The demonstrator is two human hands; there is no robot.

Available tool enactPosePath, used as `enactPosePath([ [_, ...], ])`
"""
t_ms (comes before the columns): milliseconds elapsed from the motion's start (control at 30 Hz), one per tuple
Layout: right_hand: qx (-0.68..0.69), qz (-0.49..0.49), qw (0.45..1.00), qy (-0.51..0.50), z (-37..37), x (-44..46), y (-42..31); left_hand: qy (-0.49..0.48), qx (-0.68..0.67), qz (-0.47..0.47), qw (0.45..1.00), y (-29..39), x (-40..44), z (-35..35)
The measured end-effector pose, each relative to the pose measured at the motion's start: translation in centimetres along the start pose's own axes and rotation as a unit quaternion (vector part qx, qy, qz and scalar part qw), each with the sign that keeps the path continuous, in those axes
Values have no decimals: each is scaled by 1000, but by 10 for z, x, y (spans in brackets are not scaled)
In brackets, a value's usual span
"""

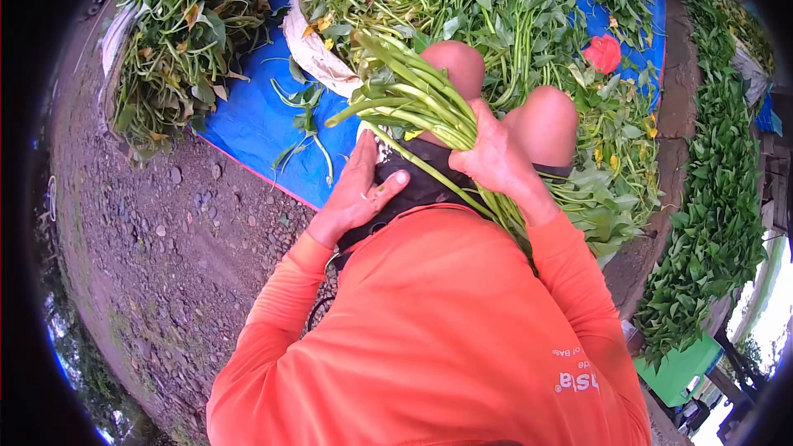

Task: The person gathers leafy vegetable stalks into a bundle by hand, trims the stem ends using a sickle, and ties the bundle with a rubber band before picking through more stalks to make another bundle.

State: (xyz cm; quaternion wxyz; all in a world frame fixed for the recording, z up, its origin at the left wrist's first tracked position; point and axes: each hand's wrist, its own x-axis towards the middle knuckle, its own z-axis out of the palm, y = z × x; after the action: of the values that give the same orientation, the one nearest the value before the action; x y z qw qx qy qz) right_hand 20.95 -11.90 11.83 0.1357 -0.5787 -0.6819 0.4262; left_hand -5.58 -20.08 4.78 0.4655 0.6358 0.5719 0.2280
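My right hand (500,153) is wrapped round a bunch of water spinach (425,99). The cut-looking stem ends point up and left, while the lower part runs back under my forearm against the orange shirt. My left hand (362,190) is apart from the bunch's thick end, resting by the dark shorts (413,169) with its fingers stretched out and thumb spread. A ring circles one of its fingers. One loose stem (421,163) slants from the bunch across my lap. My bare knees (545,128) stick up just beyond the right hand.
A blue tarp (248,120) bears heaps of leafy stems (504,12) and a red-pink object (603,54). A full sack of greens (178,49) stands at left, on gravel (198,231). Rows of bundled greens (719,173) line the right, near a green crate (681,372).
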Motion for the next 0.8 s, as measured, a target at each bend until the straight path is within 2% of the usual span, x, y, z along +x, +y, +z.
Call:
enactPosePath([
  [33,36,-4,999,-20,-2,-2,1,88,-2,84,993,17,20,18],
  [67,68,-7,997,-42,-7,-2,3,110,-13,130,985,22,46,22],
  [100,97,-19,993,-58,-15,2,2,184,-50,119,974,31,63,28],
  [133,138,13,985,-102,-24,4,1,201,-26,167,965,47,78,23],
  [167,223,-7,970,-101,-31,5,0,217,-1,214,952,63,92,19],
  [200,308,-26,946,-102,-35,2,-2,232,-110,210,943,75,103,26],
  [233,391,-45,914,-100,-39,-3,-4,212,-151,212,942,88,109,31],
  [300,351,-36,933,-73,-54,-11,-4,163,-228,222,934,116,125,39],
  [367,313,-2,950,-8,-65,-15,8,176,-237,259,920,131,160,60],
  [400,232,-6,972,29,-85,-25,-16,148,-230,265,925,143,169,61],
  [467,301,-20,951,69,-96,-36,-12,33,-341,275,898,165,160,59],
  [500,330,-39,940,84,-105,-35,-11,-23,-393,270,879,176,154,58],
  [533,260,-104,952,122,-111,-31,-12,-36,-406,306,860,181,152,59],
  [567,169,-117,962,182,-117,-28,-19,-46,-415,343,841,187,156,53],
  [633,-4,-133,950,284,-114,-29,-57,-4,-352,310,883,228,142,20],
  [667,-40,-198,927,316,-119,-20,-79,2,-410,270,871,256,133,0],
  [700,-26,-241,916,320,-123,-14,-102,7,-464,237,854,278,128,-22],
  [733,-11,-286,901,325,-128,-11,-126,28,-456,297,839,293,127,-46],
  [800,-26,-352,886,301,-139,-18,-164,21,-362,345,866,316,120,-96],
])
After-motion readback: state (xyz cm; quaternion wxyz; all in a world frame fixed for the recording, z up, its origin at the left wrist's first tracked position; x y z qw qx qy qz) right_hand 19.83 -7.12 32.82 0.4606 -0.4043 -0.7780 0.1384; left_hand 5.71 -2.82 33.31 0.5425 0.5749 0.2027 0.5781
